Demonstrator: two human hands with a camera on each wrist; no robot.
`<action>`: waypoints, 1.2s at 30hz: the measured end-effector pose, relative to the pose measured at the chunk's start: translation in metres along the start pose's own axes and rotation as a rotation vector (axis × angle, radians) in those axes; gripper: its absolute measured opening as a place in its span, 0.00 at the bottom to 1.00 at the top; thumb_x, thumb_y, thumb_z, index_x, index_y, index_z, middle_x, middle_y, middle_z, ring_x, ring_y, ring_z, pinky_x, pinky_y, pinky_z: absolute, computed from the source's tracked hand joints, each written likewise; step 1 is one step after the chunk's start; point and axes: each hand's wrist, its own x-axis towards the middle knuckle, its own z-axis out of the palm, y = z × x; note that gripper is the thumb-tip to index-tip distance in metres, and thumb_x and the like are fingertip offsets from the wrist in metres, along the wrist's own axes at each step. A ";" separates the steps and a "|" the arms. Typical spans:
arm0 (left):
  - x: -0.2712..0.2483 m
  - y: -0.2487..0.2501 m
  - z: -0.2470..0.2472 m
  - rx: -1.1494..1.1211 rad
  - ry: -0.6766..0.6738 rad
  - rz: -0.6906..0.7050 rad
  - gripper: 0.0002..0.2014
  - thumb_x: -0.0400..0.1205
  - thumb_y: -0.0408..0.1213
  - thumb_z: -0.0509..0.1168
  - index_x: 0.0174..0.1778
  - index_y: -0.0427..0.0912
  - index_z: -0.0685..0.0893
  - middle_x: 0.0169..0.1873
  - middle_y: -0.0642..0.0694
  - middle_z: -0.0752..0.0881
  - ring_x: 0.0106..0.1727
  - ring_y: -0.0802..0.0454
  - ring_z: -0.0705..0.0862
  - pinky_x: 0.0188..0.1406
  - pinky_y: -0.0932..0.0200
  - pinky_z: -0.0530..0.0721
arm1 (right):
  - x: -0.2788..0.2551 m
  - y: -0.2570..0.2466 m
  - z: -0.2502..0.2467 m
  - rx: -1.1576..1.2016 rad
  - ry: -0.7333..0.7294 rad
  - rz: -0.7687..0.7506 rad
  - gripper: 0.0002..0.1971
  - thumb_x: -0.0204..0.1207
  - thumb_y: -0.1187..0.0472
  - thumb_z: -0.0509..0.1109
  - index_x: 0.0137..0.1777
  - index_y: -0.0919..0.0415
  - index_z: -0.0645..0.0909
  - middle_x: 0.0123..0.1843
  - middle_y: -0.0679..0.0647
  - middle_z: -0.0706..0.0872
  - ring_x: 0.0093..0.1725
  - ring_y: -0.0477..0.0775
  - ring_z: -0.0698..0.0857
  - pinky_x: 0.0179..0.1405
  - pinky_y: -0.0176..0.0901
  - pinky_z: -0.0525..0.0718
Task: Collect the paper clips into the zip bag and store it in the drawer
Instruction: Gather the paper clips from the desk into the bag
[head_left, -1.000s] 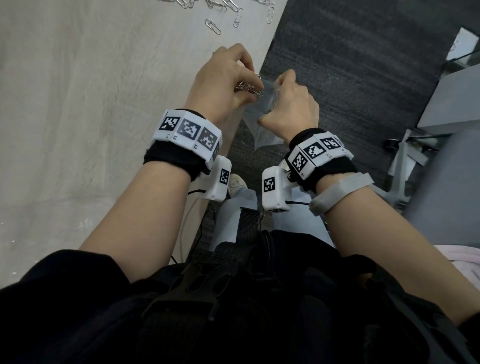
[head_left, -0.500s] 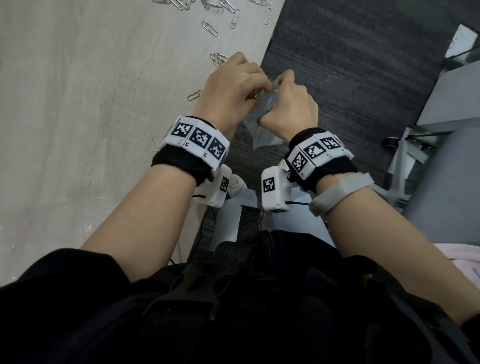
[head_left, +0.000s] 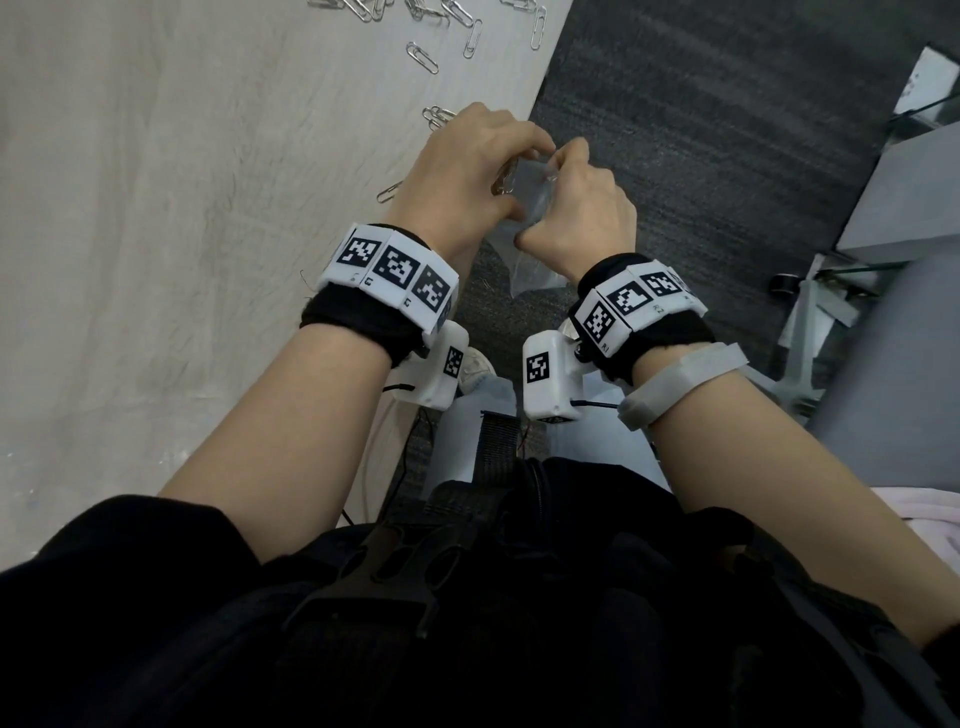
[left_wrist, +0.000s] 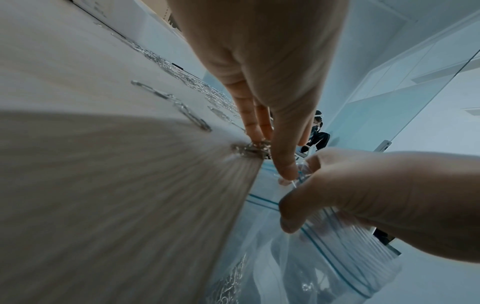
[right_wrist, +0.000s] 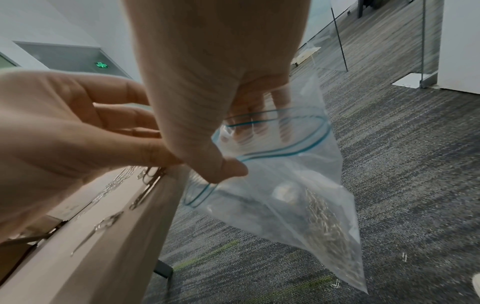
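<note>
Zip bag (right_wrist: 291, 197) is held off the counter (head_left: 182, 260) edge, just beside it, mouth open, above the carpet (head_left: 727, 130). Bag rim is pinched by right hand (head_left: 576, 213) w/ thumb outside and fingers (right_wrist: 259, 123) seen through the plastic inside the mouth. A small bunch of paper clips (left_wrist: 253, 149) is pressed at the counter edge under left hand (head_left: 462, 171), fingers curled over it, right next to the bag mouth; whether the bunch is gripped or only pushed can't be told. A pile of clips (right_wrist: 327, 224) is seen in the bag's lower corner. Loose clips (head_left: 447, 31) are scattered on the counter beyond the left hand, well apart from the bag. Two clips (right_wrist: 403, 257) are seen on the carpet below the bag.
</note>
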 end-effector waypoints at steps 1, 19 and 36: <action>0.000 0.000 0.000 -0.009 0.007 0.000 0.24 0.67 0.33 0.75 0.61 0.41 0.82 0.54 0.42 0.85 0.57 0.41 0.79 0.54 0.55 0.71 | 0.000 0.000 0.000 -0.001 0.000 0.000 0.29 0.70 0.55 0.75 0.66 0.62 0.68 0.60 0.60 0.84 0.60 0.66 0.84 0.48 0.49 0.75; -0.011 0.010 0.005 -0.339 0.152 -0.117 0.23 0.63 0.17 0.63 0.52 0.38 0.86 0.48 0.43 0.87 0.44 0.50 0.85 0.40 0.57 0.87 | -0.005 0.000 0.003 -0.007 0.027 -0.010 0.26 0.70 0.59 0.72 0.65 0.62 0.68 0.60 0.61 0.85 0.60 0.67 0.84 0.50 0.50 0.78; -0.050 -0.026 -0.025 -0.127 0.186 -0.455 0.42 0.52 0.61 0.79 0.61 0.48 0.79 0.59 0.45 0.74 0.60 0.49 0.76 0.60 0.52 0.80 | -0.009 -0.001 0.006 -0.006 0.022 0.006 0.26 0.68 0.63 0.73 0.65 0.62 0.69 0.58 0.60 0.84 0.58 0.66 0.84 0.46 0.47 0.73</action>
